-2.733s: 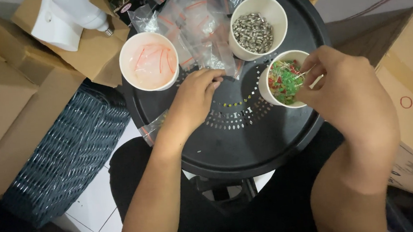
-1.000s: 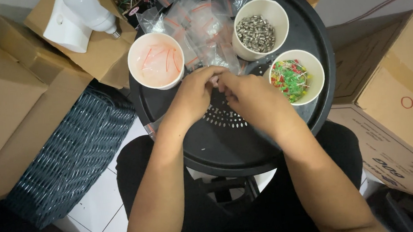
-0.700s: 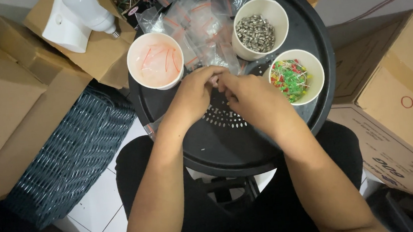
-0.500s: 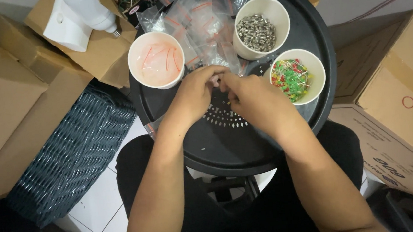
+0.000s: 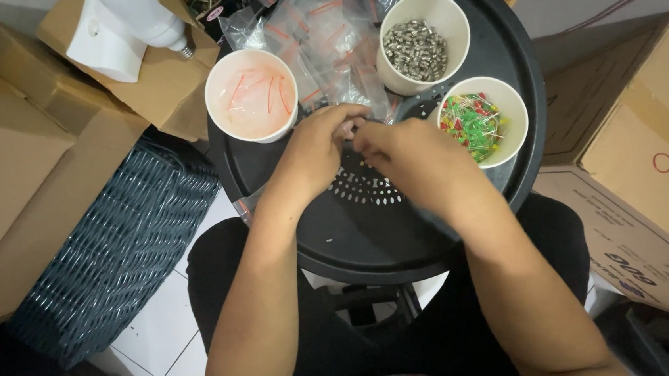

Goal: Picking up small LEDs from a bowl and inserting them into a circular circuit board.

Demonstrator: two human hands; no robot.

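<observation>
Both hands had met over the round black tray (image 5: 498, 40): the right hand (image 5: 412, 158) had left the cup of coloured LEDs (image 5: 482, 121), and with the left hand (image 5: 316, 154) pinched something too small to identify. Small plastic bags (image 5: 331, 45) crowded just beyond them, between the other two cups.

A round black stool seat (image 5: 434, 240) serves as the work surface, with a patch of small holes at its middle. On it stand three pale paper cups — one at the far left (image 5: 252, 95) with thin red pieces, one at the far right (image 5: 423, 42) full of grey metal bits, one at the right (image 5: 482, 121) holding green and red parts. Clear plastic bags (image 5: 323, 42) lie between the far cups.
</observation>
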